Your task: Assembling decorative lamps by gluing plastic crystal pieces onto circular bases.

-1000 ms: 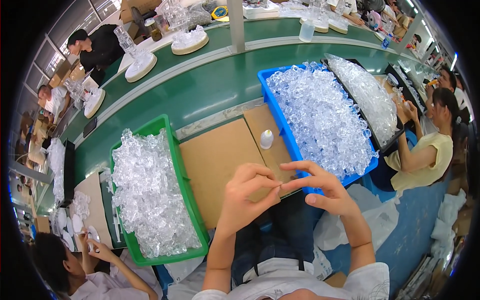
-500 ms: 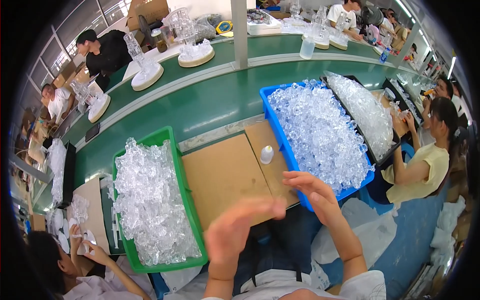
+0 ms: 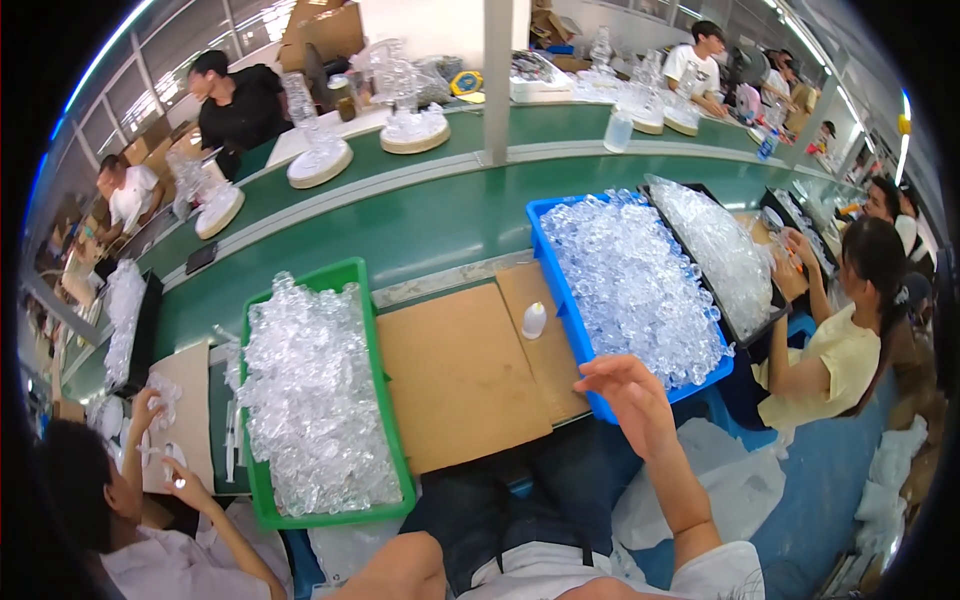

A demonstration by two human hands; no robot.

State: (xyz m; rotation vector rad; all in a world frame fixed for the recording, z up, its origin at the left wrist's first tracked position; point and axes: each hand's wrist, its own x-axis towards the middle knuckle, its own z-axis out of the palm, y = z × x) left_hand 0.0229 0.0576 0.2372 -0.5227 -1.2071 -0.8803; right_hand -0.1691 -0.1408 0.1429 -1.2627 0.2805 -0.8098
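Observation:
My right hand (image 3: pixel 635 400) is raised over the near end of the blue bin (image 3: pixel 603 408), fingers stretched out and nothing in them. Small clear plastic parts (image 3: pixel 635 280) are heaped in that bin. At the lower edge, my left hand (image 3: pixel 405 562) shows only as a rounded, bent patch of skin below the green bin (image 3: pixel 392 440); its fingers are hidden. Clear, irregular plastic pieces (image 3: pixel 310 400) fill the green bin. Between the bins lies a brown cardboard sheet (image 3: pixel 460 370). A small white squeeze bottle (image 3: pixel 534 320) stands on the cardboard strip (image 3: pixel 548 365) by the blue bin.
Co-workers sit close at my left (image 3: pixel 130 500) and right (image 3: pixel 825 360). A black tray (image 3: pixel 715 260) with a bag of clear parts adjoins the blue bin. Beyond the green belt (image 3: pixel 430 240), clear assemblies on round white bases (image 3: pixel 320 165) line a raised shelf. A plastic bag (image 3: pixel 700 490) lies low right.
My left hand has dropped back from in front of the cardboard to the lower edge. My right hand stays near the blue bin, fingers still extended. The view has tilted slightly upward.

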